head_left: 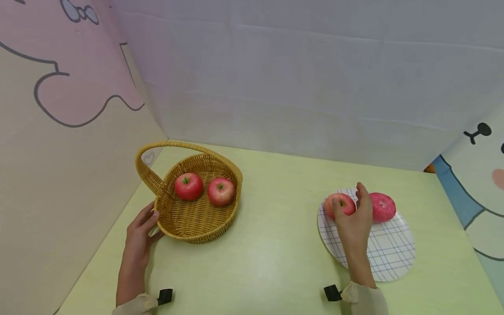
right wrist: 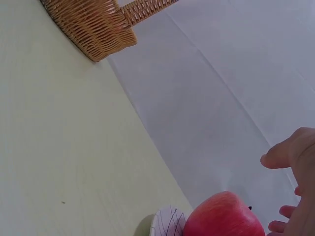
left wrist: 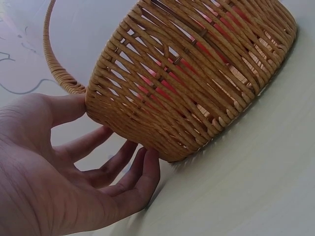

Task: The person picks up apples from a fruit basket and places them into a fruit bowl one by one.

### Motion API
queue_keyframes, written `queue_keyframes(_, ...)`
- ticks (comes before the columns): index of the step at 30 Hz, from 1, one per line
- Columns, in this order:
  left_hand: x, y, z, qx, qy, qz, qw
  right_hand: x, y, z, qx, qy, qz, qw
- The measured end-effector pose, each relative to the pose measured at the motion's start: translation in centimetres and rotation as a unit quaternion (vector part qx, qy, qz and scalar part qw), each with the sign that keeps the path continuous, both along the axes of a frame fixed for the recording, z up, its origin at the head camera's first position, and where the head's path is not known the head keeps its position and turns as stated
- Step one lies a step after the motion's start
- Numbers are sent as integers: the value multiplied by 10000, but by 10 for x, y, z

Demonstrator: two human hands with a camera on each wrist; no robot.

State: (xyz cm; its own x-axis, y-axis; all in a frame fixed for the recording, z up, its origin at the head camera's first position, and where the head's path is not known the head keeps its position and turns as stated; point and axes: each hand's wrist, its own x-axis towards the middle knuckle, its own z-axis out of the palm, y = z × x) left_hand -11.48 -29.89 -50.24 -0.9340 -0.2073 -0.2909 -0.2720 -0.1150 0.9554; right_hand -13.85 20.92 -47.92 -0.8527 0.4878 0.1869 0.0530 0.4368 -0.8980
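A round wicker basket point(head_left: 197, 224) with a tall handle stands at the left and has two red apples point(head_left: 189, 187) in it. My left hand point(head_left: 138, 234) holds the basket's near left side, thumb at the rim and fingers curled against the lower wall. At the right, a white checked plate point(head_left: 393, 253) bears a pinkish apple point(head_left: 341, 204) and a redder apple point(head_left: 383, 208) beside it. My right hand point(head_left: 356, 225) is over the plate, thumb and fingers spread above the pinkish apple. In the right wrist view, the fingers are apart from the apple point(right wrist: 224, 216).
The pale table point(head_left: 275, 245) stretches between basket and plate. A white sheet point(head_left: 295, 87) stands along its back edge. Panels with cartoon drawings rise at the left point(head_left: 59, 153) and right point(head_left: 484, 188).
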Motion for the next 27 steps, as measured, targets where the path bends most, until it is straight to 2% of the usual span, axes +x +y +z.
queue_keyframes(3,0,0,0,-11,9,-7,10000,1,0,1,-13,280,141,9995)
queue_keyframes(6,0,0,-1,7,37,-17,10000,2,0,1,-197,742,407,9962)
queue_keyframes(9,0,0,-1,34,49,-7,10000,3,0,2,-656,1187,805,9875)
queue_keyframes(12,-1,-1,-2,34,32,0,10000,4,-1,4,-1167,1468,1273,9740)
queue_keyframes(15,-1,-2,-2,35,-10,16,10000,4,-1,7,-1429,1556,1713,9623)
queue_keyframes(18,-2,-2,-2,26,-38,5,10000,5,-2,9,-1475,1580,2039,9548)
queue_keyframes(23,-2,-1,-2,32,-11,-21,10000,3,-4,10,-1432,1671,2556,9414)
queue_keyframes(27,-2,-1,-2,47,47,13,10000,-1,-8,12,-1177,1733,3043,9292)
